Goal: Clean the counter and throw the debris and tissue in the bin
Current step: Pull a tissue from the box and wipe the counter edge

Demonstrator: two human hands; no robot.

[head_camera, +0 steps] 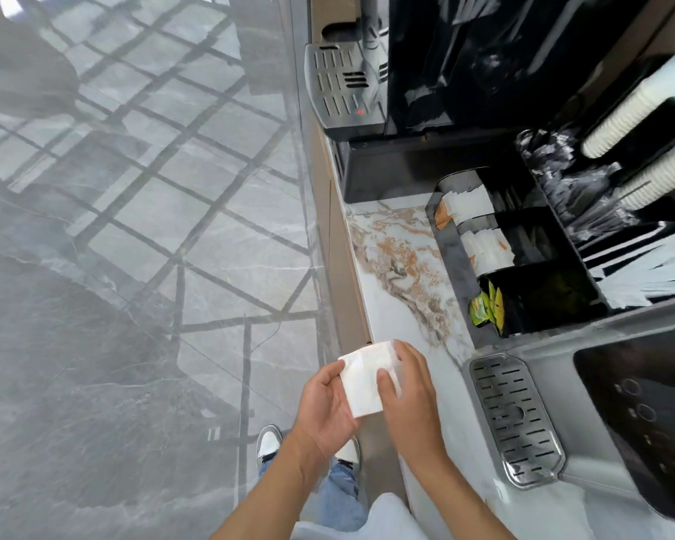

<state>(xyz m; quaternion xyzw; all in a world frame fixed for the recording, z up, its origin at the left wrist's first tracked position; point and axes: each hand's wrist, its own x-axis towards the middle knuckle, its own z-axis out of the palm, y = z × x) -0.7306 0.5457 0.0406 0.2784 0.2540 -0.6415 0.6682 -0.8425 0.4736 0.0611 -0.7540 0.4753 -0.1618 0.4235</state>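
Grey marble floor [133, 267] lies left of the veined surface [402, 267], and at its near edge I see my left hand [328, 403] and right hand [410, 387] both gripping one folded white tissue [363, 380]. I would keep it flat and wipe toward the edge, gathering debris; no bin shows.
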